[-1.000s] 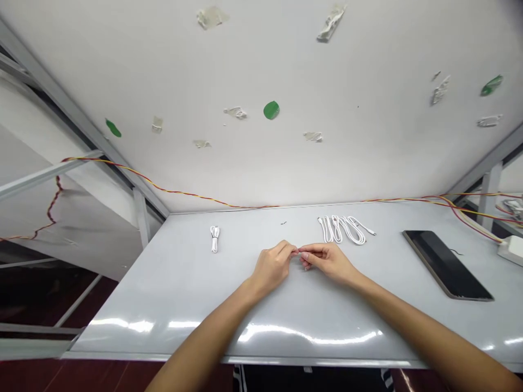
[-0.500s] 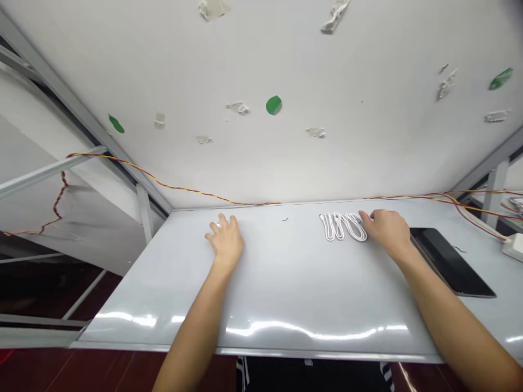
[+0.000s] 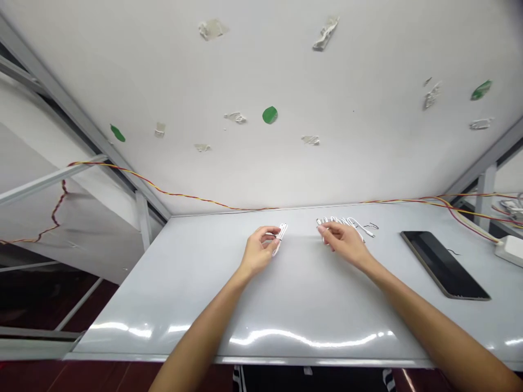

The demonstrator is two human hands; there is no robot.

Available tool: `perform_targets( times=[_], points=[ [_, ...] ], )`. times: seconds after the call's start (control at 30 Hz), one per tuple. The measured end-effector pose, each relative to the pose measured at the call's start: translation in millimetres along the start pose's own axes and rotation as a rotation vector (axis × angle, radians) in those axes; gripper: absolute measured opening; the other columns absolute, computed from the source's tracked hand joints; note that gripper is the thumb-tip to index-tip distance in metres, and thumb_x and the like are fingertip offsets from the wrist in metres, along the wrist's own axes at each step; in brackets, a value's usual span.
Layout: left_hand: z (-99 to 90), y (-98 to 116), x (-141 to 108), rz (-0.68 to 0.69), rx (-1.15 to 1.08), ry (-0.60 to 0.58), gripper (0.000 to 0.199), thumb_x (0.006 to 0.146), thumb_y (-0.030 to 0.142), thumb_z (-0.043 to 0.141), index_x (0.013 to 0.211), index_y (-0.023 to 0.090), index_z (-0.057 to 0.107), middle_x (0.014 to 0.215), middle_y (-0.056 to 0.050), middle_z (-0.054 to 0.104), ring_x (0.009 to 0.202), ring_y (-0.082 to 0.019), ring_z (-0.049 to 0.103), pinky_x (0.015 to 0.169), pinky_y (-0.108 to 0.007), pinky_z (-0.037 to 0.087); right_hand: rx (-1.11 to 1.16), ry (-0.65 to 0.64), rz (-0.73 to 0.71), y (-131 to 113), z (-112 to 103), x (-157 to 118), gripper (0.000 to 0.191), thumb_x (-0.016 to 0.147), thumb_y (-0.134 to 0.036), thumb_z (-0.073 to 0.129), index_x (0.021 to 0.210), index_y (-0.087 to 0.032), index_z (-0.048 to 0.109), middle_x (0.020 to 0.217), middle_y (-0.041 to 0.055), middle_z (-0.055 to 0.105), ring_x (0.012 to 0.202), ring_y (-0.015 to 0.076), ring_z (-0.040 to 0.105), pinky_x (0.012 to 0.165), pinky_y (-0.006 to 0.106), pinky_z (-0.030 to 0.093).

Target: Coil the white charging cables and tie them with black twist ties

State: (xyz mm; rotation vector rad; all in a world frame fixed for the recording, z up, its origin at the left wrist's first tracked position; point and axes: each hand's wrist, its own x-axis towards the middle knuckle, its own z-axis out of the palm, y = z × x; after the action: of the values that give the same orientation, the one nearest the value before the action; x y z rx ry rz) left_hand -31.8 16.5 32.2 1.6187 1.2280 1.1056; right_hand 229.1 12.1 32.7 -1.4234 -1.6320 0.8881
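My left hand (image 3: 259,250) pinches a bundled white cable (image 3: 280,238) with a thin dark tie around its middle, held above the table near its back. To the right, my right hand (image 3: 342,239) hovers in front of a row of folded white cables (image 3: 350,222), fingers loosely curved and apart, with nothing visible in them. It covers part of the row, and whether it touches a cable is unclear. One cable end sticks out on the row's right side, beside a small dark twist tie (image 3: 371,225).
A black tablet-like device (image 3: 445,264) lies on the glossy grey table (image 3: 310,294) at the right, with another dark tie (image 3: 453,252) beside it. A white power strip (image 3: 510,249) sits at the right edge. Red-yellow twisted wires (image 3: 196,196) run along the back wall.
My left hand has moved right and raised the bundled cable from the table. My right hand has moved left across the row, uncovering a dark tie and a cable end.
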Motion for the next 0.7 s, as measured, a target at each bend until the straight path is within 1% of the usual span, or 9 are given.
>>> perform_targets(
  times=[0.03,0.1,0.17,0.27,0.4,0.47,0.57,0.63,0.7],
  points=[
    [10.8,2.4,-5.2,-0.016,-0.114,-0.002,0.026,0.079,0.023,0.069,0.105,0.016,0.065,0.112,-0.011,0.067,0.093,-0.019,0.068,0.077,-0.031,0.057,0.141,-0.119,0.044,-3.8,13.2,-5.9,0.049,0.086,-0.063,0.054,0.102,-0.019,0.067,0.076,0.0059,0.068,0.057,0.018,0.06,0.047,0.029,0.046],
    [28.0,6.4,-15.6,-0.045,-0.246,-0.044,0.033,0.076,0.026,0.075,0.106,0.016,0.065,0.105,-0.011,0.07,0.092,-0.02,0.069,0.079,-0.032,0.058,0.368,-0.323,0.061,-7.8,34.4,-15.8,0.048,0.084,-0.059,0.06,0.111,-0.02,0.064,0.09,0.008,0.07,0.067,0.0193,0.065,0.049,0.029,0.05],
    [37.4,8.8,-23.3,-0.027,-0.252,-0.076,0.029,0.078,0.026,0.074,0.104,0.016,0.067,0.098,-0.009,0.072,0.09,-0.021,0.071,0.082,-0.034,0.058,0.497,-0.41,0.052,-7.2,46.3,-21.6,0.045,0.083,-0.054,0.066,0.111,-0.019,0.063,0.092,0.0075,0.069,0.072,0.0188,0.065,0.055,0.029,0.054],
    [37.5,9.0,-26.4,0.139,-0.056,-0.082,0.013,0.085,0.023,0.067,0.097,0.019,0.071,0.097,-0.006,0.075,0.089,-0.019,0.071,0.085,-0.033,0.058,0.568,-0.415,0.054,-2.0,49.6,-22.7,0.039,0.083,-0.05,0.069,0.105,-0.018,0.064,0.081,0.0037,0.067,0.064,0.015,0.062,0.06,0.03,0.054],
    [28.7,3.8,-23.1,0.471,0.313,-0.051,0.015,0.091,0.018,0.058,0.096,0.02,0.072,0.093,-0.005,0.075,0.085,-0.017,0.069,0.08,-0.031,0.056,0.572,-0.393,0.023,3.0,48.2,-21.0,0.037,0.084,-0.047,0.068,0.109,-0.02,0.064,0.079,0.0028,0.067,0.065,0.016,0.062,0.062,0.032,0.055],
    [26.9,1.1,-23.2,0.561,0.402,-0.05,0.018,0.093,0.017,0.055,0.096,0.019,0.072,0.09,-0.005,0.074,0.083,-0.017,0.069,0.078,-0.03,0.056,0.518,-0.342,-0.046,3.1,49.2,-22.2,0.033,0.085,-0.043,0.067,0.11,-0.022,0.067,0.091,0.0059,0.068,0.072,0.0182,0.064,0.066,0.035,0.057],
    [27.7,-0.2,-26.0,0.59,0.47,-0.013,0.019,0.093,0.017,0.054,0.097,0.02,0.072,0.088,-0.005,0.074,0.079,-0.017,0.068,0.075,-0.03,0.055,0.381,-0.237,-0.213,0.8,49.0,-25.6,0.026,0.087,-0.036,0.065,0.11,-0.026,0.071,0.121,0.0104,0.062,0.098,0.024,0.064,0.083,0.042,0.057],
    [28.7,0.5,-27.6,0.587,0.503,0.041,0.018,0.093,0.019,0.053,0.097,0.021,0.071,0.086,-0.005,0.073,0.076,-0.016,0.067,0.07,-0.028,0.054,0.375,-0.246,-0.283,-2.0,46.8,-27.7,0.029,0.087,-0.033,0.064,0.115,-0.029,0.07,0.14,0.0099,0.051,0.113,0.0263,0.06,0.095,0.045,0.052],
    [28.8,0.8,-28.0,0.579,0.512,0.074,0.017,0.093,0.019,0.053,0.097,0.021,0.069,0.085,-0.004,0.072,0.074,-0.015,0.067,0.066,-0.026,0.053,0.454,-0.321,-0.29,-5.1,44.3,-29.2,0.036,0.087,-0.033,0.065,0.123,-0.03,0.066,0.151,0.0089,0.039,0.118,0.0265,0.058,0.101,0.045,0.049]
  ],
)
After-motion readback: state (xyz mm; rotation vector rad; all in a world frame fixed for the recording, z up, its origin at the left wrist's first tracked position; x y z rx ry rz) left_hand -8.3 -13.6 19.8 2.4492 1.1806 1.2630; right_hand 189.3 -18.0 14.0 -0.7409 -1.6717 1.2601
